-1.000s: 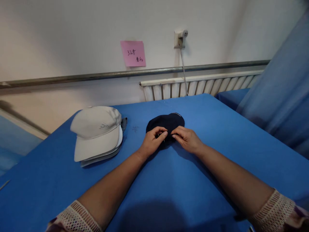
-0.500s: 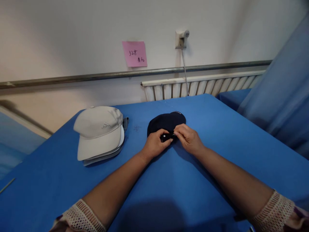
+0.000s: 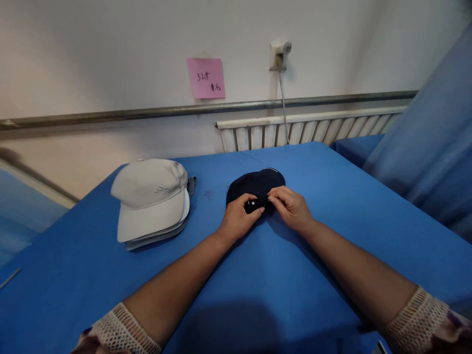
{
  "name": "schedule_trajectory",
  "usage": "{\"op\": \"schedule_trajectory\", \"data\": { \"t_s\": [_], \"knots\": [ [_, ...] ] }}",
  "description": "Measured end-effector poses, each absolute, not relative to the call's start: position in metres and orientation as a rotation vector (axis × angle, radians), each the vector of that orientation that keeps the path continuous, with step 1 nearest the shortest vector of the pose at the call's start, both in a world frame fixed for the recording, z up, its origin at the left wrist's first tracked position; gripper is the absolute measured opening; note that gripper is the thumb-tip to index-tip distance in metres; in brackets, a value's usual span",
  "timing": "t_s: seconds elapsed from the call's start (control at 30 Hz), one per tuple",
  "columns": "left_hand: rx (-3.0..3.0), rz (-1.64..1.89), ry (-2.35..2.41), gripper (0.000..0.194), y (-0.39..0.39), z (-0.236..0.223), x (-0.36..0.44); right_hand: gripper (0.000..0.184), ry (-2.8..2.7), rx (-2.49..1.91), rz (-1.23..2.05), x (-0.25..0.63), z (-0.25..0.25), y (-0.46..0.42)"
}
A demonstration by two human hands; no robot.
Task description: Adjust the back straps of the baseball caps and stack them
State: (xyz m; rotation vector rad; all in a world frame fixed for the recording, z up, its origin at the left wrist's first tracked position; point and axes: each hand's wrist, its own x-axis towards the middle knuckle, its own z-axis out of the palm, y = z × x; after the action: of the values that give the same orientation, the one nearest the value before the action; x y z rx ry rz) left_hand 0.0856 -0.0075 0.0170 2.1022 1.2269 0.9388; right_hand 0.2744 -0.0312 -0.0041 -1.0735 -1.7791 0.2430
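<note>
A dark navy cap (image 3: 247, 185) lies on the blue-covered table with its back strap (image 3: 255, 203) facing me. A small shiny round spot, perhaps a snap, shows on the black strap. My left hand (image 3: 236, 215) is closed on the strap's left part, thumb below and fingers above. At the strap's right part, my right hand (image 3: 293, 209) pinches the end between thumb and fingertips. Exactly what lies inside that pinch is hidden. Left of my hands sits a stack of caps, with a light grey cap (image 3: 151, 189) on top.
The blue table cover (image 3: 228, 295) runs back toward a white radiator (image 3: 258, 137). Above it are a metal rail (image 3: 147, 113), a pink note (image 3: 206, 78) and a socket with a plugged-in cord (image 3: 279, 56). A blue curtain (image 3: 424, 142) hangs at the right.
Both hands stay at the cap's strap, and my right fingers have shifted slightly along its end. The whole view has moved a little; the stacked caps stay in place.
</note>
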Motion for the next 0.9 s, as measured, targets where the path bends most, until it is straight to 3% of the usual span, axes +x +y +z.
{"op": "schedule_trajectory", "data": {
  "t_s": [0.33,0.6,0.77,0.9],
  "knots": [
    [1.838,1.062,1.094,0.032,-0.0104,0.0166,0.0909,0.014,-1.719,-1.113,0.317,0.2744,-0.0033,-0.0310],
    [1.818,0.966,1.045,0.027,-0.0084,0.0148,0.0901,0.016,-1.690,-1.194,0.333,0.2755,0.0000,-0.0310],
    [1.729,0.944,0.929,0.036,-0.0105,0.0170,0.0905,0.018,-1.649,-1.228,0.506,0.2753,-0.0012,-0.0301],
    [1.714,0.949,0.968,0.029,-0.0135,0.0212,0.0912,0.014,-1.577,-1.216,0.535,0.2729,-0.0042,-0.0281]
  ]
}}
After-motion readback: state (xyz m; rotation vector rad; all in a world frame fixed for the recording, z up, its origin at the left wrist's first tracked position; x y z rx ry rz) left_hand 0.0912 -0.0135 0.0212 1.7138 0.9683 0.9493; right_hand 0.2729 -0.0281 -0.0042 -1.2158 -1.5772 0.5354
